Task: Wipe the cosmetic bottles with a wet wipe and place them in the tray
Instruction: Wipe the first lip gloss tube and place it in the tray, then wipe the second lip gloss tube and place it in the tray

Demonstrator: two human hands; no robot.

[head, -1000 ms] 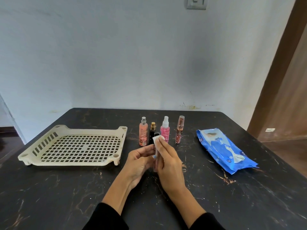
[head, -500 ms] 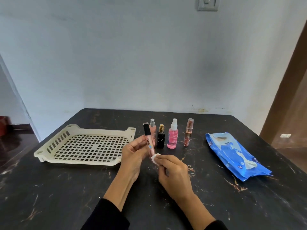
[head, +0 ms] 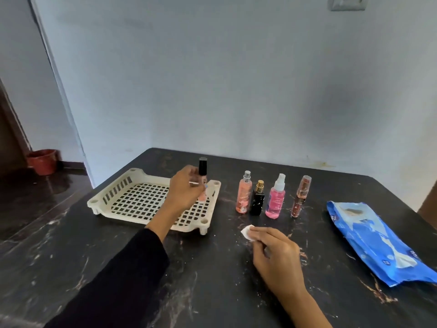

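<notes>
My left hand (head: pixel 183 192) grip clamps the upright black-capped pink gloss tube (head: pixel 202 178) over the cream slotted plastic tray (head: pixel 132 202) | right hand (head: pixel 276 250) grip pinches the white wet wipe (head: pixel 246 232) against the dark marbled tabletop (head: pixel 212 280)

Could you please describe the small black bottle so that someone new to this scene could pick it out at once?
On the dark table, right of the cream tray, four bottles stand in a row. The small black bottle is second from the left, between the peach spray bottle and the pink spray bottle. It alone is squat, opaque black, with a gold cap.
</notes>
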